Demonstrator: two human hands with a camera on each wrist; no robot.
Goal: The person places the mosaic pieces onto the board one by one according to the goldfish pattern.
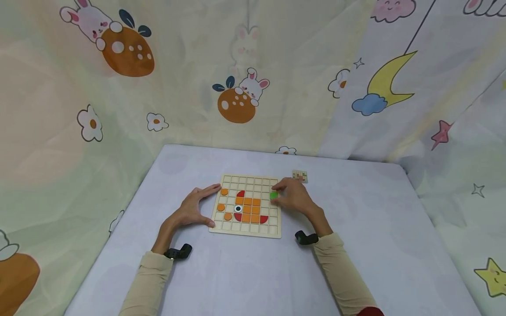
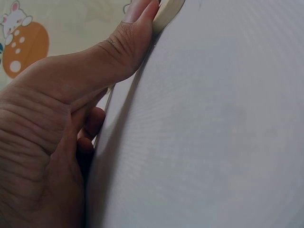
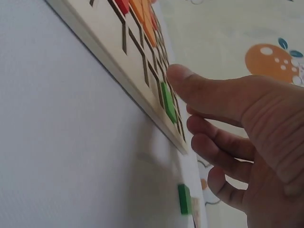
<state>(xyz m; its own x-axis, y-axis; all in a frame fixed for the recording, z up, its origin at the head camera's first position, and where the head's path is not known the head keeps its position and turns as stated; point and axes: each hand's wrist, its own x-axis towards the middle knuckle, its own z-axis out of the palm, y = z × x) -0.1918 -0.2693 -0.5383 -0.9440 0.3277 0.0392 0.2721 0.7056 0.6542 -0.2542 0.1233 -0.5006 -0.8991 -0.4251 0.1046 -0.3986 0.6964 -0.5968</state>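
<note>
A pale wooden grid board (image 1: 233,227) lies on the table with flat coloured pieces forming a fish-like shape. Orange squares (image 1: 253,210) fill its middle, with red quarter-round pieces (image 1: 263,219) around them and a black-and-white eye disc (image 1: 238,209). Three orange discs (image 1: 221,207) sit at the left. My left hand (image 1: 189,208) spans the board's left edge, thumb at the near corner, index finger at the far end. At the right edge, my right hand (image 1: 295,196) hovers, thumb and index finger apart on either side of a green square (image 3: 168,103) lying on the grid.
Behind the right hand lies a small patterned card (image 1: 299,176). A second green piece (image 3: 185,199) rests on the white table (image 1: 245,272) off the board, near that card. Printed fabric (image 1: 189,79) surrounds the table at the back and sides.
</note>
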